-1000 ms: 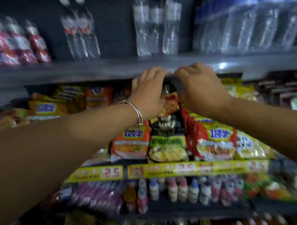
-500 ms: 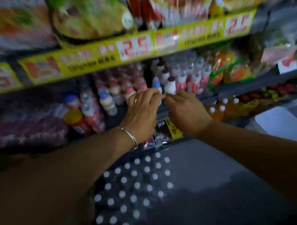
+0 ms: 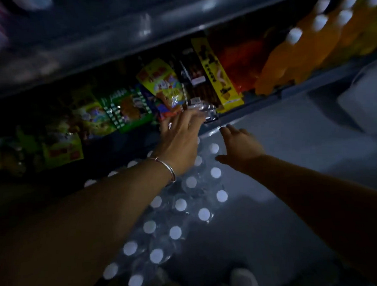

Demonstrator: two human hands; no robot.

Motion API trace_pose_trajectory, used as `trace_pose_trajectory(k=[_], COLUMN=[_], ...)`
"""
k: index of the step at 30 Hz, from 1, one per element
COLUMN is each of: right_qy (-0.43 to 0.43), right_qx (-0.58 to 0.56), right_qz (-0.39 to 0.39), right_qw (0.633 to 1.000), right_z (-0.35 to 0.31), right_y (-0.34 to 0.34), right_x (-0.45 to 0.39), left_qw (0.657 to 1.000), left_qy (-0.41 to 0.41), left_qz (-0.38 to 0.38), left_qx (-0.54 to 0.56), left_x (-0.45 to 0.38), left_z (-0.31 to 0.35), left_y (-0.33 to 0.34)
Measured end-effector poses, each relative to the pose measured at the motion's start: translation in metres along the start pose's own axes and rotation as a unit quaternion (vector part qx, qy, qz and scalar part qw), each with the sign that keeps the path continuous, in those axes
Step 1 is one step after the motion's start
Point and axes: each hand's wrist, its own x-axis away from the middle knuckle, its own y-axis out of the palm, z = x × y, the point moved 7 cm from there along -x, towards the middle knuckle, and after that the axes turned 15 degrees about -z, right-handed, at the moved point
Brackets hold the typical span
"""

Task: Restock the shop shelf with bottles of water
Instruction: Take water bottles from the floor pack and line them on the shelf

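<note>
Grey floor (image 3: 292, 160) carrying a shrink-wrapped pack of water bottles (image 3: 177, 208), white caps upward, set directly in front of the bottom shelf (image 3: 257, 106). On that shelf, standing snack packets (image 3: 159, 88) occupy the stretch behind the pack; to their right, a yellow-edged packet (image 3: 217, 76) and a red packet (image 3: 240, 60), then orange drink bottles (image 3: 309, 51) with white caps.

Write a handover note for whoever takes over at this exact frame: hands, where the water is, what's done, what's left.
Left hand: open, fingers spread above the far end of the pack, holding nothing.
Right hand: open, reaching down beside it, holding nothing.
Water pack: on the floor below the bottom shelf, white caps up, apparently in plastic wrap.
Done: nothing visible here.
Left: take bottles from the pack and shelve them.
</note>
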Motion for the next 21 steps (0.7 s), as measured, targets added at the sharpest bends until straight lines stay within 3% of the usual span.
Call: trace_pose_trajectory(k=[8, 11, 21], right_qy=[0.021, 0.019, 0.002], right_qx=[-0.244, -0.3, -0.28], right_qz=[-0.09, -0.078, 0.01], right_qw=[0.965, 0.951, 0.96], right_z=[0.025, 0.026, 0.037], right_y=[0.088, 0.098, 0.047], right_x=[-0.086, -0.099, -0.079], left_qw=[0.999, 0.999, 0.998], left_qy=[-0.003, -0.006, -0.005], left_qz=[-0.042, -0.04, -0.068], left_qx=[0.027, 0.022, 0.003], left_x=[-0.031, -0.037, -0.044], left_z=[-0.033, -0.043, -0.037], left_y=[0.083, 0.095, 0.08])
